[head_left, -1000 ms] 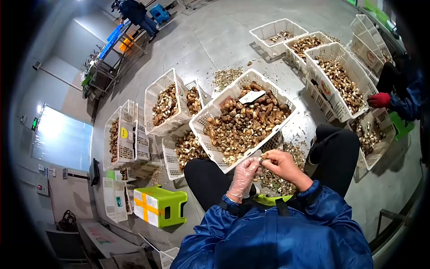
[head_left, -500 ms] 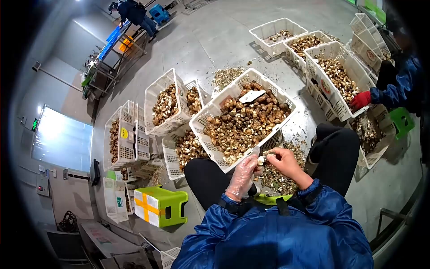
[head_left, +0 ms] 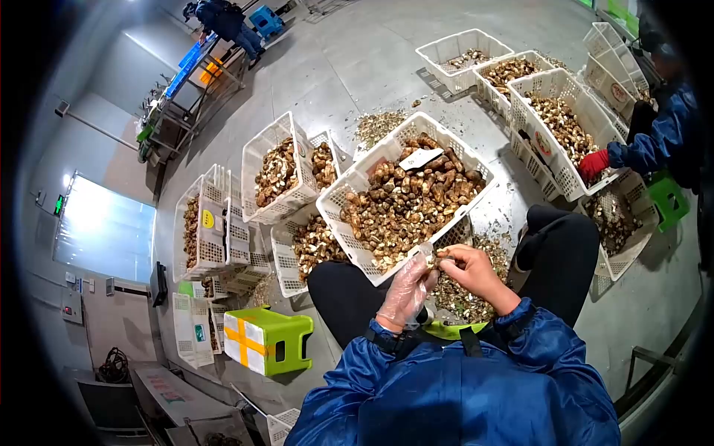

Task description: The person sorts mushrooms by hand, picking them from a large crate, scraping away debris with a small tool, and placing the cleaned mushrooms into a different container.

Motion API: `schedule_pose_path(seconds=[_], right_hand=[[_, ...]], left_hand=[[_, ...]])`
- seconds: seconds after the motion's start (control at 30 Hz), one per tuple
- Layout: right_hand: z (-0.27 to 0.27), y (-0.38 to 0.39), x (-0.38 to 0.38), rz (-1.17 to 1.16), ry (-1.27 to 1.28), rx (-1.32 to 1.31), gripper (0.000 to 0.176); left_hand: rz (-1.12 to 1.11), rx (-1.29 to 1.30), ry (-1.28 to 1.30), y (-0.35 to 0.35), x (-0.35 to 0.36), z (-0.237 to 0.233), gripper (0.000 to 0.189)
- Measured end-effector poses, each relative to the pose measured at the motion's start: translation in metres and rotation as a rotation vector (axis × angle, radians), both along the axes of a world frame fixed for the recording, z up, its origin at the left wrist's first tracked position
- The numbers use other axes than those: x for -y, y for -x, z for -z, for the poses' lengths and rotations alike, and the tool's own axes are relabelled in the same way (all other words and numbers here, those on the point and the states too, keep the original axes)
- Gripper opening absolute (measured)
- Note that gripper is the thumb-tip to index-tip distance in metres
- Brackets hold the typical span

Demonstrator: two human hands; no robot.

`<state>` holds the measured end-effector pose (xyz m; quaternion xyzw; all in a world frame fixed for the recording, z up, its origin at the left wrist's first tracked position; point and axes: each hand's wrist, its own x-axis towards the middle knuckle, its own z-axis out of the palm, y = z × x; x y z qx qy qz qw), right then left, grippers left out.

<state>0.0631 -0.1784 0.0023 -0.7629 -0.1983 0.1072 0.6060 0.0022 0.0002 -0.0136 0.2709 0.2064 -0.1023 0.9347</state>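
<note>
My left hand (head_left: pixel 406 292), in a clear plastic glove, is closed on a small pale mushroom (head_left: pixel 432 261) just past the near rim of a white crate. My bare right hand (head_left: pixel 471 272) meets it there, thumb and forefinger pinched; what lies between those fingers is too small to make out. The white crate (head_left: pixel 343 243) in front of me is tilted and holds brown-and-cream mushrooms (head_left: pixel 401 201). A white card (head_left: pixel 420 158) lies on top of them. Below my hands, a heap of dark and pale trimmings (head_left: pixel 457 297) covers the floor between my legs.
More mushroom crates stand left (head_left: pixel 253 160) and right (head_left: pixel 532 123). A green stool (head_left: pixel 290 343) with a taped white box sits at left. A co-worker's red-gloved hand (head_left: pixel 593 165) reaches into a right crate. Another person (head_left: pixel 227 28) works at a far table.
My hands stay together, with slight finger shifts at the mushroom; its pale part shows less now. The co-worker's red glove has moved slightly left. The view has shifted a little.
</note>
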Motion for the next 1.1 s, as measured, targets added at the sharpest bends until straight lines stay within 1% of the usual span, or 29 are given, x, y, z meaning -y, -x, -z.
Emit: schedule_pose_path(seconds=[0.1,0.3,0.4,0.5,0.53,0.63,0.67,0.73,0.83,0.87,0.9,0.93,1.03,1.07,1.1], right_hand=[[-0.002,0.001,0.000,-0.044,0.005,-0.086,0.023],[0.003,0.001,0.001,-0.069,-0.015,-0.030,0.024],[0.002,0.001,0.000,-0.060,-0.023,-0.036,0.023],[-0.005,-0.001,0.004,-0.065,0.024,-0.204,0.023],[-0.002,-0.002,0.004,-0.072,0.061,-0.214,0.022],[-0.005,0.000,0.004,-0.076,-0.028,-0.140,0.021],[-0.002,0.001,0.000,-0.059,-0.118,-0.020,0.020],[-0.002,0.001,0.001,-0.064,-0.059,-0.084,0.020],[-0.006,-0.003,0.005,-0.067,0.017,-0.159,0.021],[-0.008,-0.004,0.006,-0.077,0.030,-0.167,0.021],[-0.009,-0.005,0.007,-0.089,0.045,-0.175,0.021],[-0.003,-0.002,0.005,-0.076,-0.029,-0.175,0.020],[-0.001,0.000,0.002,-0.074,-0.070,-0.015,0.020],[-0.001,0.001,0.001,-0.047,-0.088,-0.075,0.020],[-0.004,-0.003,0.006,-0.090,0.020,-0.174,0.020]], left_hand=[[0.010,0.019,-0.055,0.002,-0.001,0.003,0.032],[0.051,-0.012,-0.151,0.003,-0.003,0.006,0.021],[0.036,-0.008,-0.175,0.004,-0.003,0.007,0.021],[0.040,-0.009,-0.157,0.003,-0.003,0.010,0.021],[0.038,-0.016,-0.158,0.003,-0.002,0.008,0.021],[0.043,-0.017,-0.173,0.003,-0.002,0.003,0.019],[0.054,-0.007,-0.184,0.003,-0.003,0.005,0.018],[0.071,0.005,-0.209,0.003,-0.004,0.005,0.013],[0.116,0.088,-0.187,0.002,-0.004,0.001,0.010],[0.077,-0.002,-0.230,0.002,0.000,-0.003,0.008],[0.075,0.012,-0.259,0.002,0.002,-0.006,0.006],[0.072,0.026,-0.287,0.002,0.003,-0.009,0.005],[0.129,0.080,-0.358,0.004,-0.003,-0.002,0.006],[0.161,0.099,-0.379,0.005,-0.005,0.001,0.007],[0.161,0.087,-0.382,0.006,-0.004,0.000,0.008]])
